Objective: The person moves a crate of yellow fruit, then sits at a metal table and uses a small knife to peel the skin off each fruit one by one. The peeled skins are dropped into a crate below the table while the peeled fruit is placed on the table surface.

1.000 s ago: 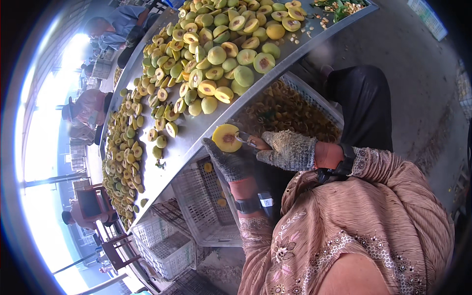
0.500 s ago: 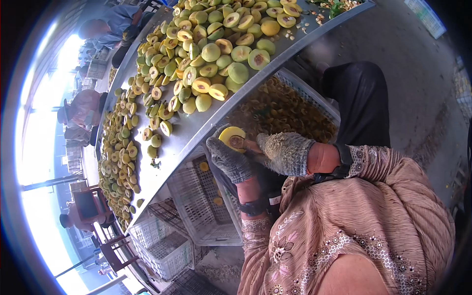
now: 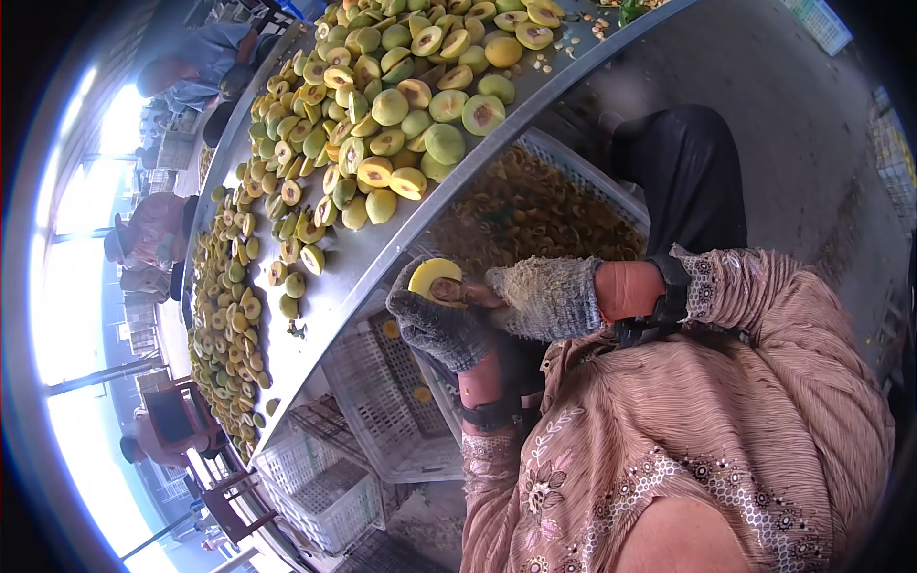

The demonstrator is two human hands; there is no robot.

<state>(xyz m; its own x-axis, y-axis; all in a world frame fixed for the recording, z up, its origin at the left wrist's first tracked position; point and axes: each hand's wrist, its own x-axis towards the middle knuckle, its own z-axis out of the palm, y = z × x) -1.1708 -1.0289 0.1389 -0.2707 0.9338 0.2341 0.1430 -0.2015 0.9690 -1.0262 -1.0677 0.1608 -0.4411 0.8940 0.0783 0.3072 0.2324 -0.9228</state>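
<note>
My left hand [image 3: 435, 325], in a grey knit glove, is closed round a yellow fruit half [image 3: 428, 272] whose brown centre faces up. My right hand [image 3: 554, 294], its glove crusted with pale residue, grips a wooden-handled tool [image 3: 485, 294] with its tip at that centre, the tip itself hard to make out. Both hands are just below the front edge of a metal table [image 3: 420, 225], piled with green-yellow fruit halves [image 3: 373, 172].
Under the table are a crate [image 3: 592, 181] of brown-yellow scraps, a grey crate [image 3: 363, 372] and a white crate [image 3: 296, 497]. More crates [image 3: 812, 24] stand far right. Co-workers [image 3: 186, 76] [image 3: 143, 244] sit along the left. My dark-trousered leg [image 3: 688, 177] rises beside the scrap crate.
The fruit half has tilted from facing me squarely, and the tool's metal end, plainly seen earlier, is now mostly hidden at its centre. The view has shifted slightly.
</note>
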